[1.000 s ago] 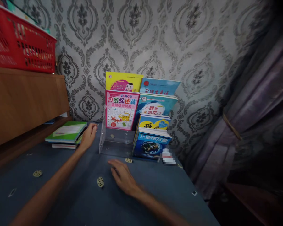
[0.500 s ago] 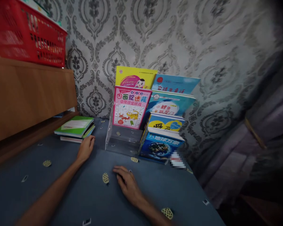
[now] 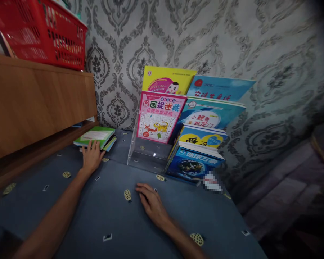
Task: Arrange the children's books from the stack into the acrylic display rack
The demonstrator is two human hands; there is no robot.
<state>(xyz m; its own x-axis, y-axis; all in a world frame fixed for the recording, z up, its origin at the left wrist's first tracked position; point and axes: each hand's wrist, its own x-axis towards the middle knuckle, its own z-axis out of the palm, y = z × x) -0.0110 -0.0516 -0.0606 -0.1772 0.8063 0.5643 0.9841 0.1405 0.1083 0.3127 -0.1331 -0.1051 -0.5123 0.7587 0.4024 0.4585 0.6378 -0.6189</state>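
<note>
My left hand (image 3: 92, 156) reaches to a small stack of books, its fingers apart on the front edge of the green-covered book (image 3: 99, 133) on top. My right hand (image 3: 152, 203) rests on the dark patterned cloth (image 3: 116, 216), fingers stretched out and holding nothing. Beyond it stands a clear acrylic book rack (image 3: 147, 162). In its left column a pink picture book (image 3: 161, 118) leans in front of a yellow book (image 3: 167, 79). The right column holds several blue books, with an earth-covered book (image 3: 190, 165) at the front.
A wooden cabinet (image 3: 40, 108) stands along the left, with a red plastic basket (image 3: 62, 39) on top. Patterned wallpaper (image 3: 118, 79) covers the wall behind. A curtain (image 3: 286, 190) hangs at the right, past the cloth's edge. A blurred white patch lies beside the rack.
My left hand has moved from the right side of the book stack onto its front, with the fingers spreading. My right hand stays on the cloth. The view has shifted slightly.
</note>
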